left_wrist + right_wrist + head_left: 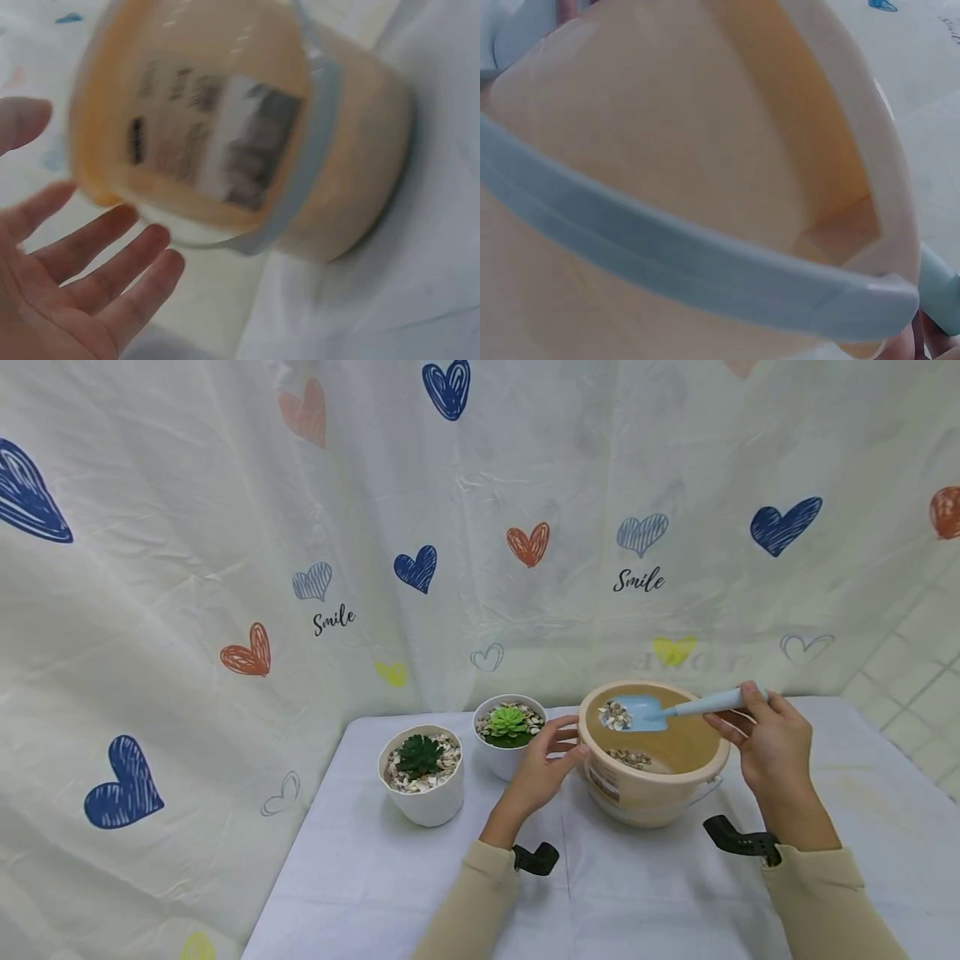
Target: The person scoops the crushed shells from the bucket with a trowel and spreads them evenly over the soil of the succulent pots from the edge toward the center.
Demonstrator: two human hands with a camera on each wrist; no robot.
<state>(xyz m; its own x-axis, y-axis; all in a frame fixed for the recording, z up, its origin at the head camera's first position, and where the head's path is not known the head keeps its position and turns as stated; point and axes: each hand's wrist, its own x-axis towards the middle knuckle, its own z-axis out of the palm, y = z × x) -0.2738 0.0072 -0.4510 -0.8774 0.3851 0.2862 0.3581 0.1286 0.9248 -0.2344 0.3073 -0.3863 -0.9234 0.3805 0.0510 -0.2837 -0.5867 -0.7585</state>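
My right hand [776, 743] grips the handle of a light blue toy shovel [649, 713], held above the mouth of a beige plastic bucket [637, 797]. Small mixed pebbles [615, 716] lie on the shovel's blade, and more pebbles [632, 759] sit on the bucket's floor. At the bucket's left rim, my left hand [538, 764] has its fingers spread and loosely extended. In the left wrist view its fingertips [154, 238] are beside the rim; firm contact cannot be made out. The bucket's blue-grey carrying handle [667, 255] crosses the right wrist view.
Left of the bucket stand two white pots with pebbles: one [423, 806] with a dark green succulent [419, 755], the other [498, 762], farther back, with a bright green succulent [507, 721]. A white cloth [360, 893] covers the table; a heart-printed curtain [465, 635] hangs behind.
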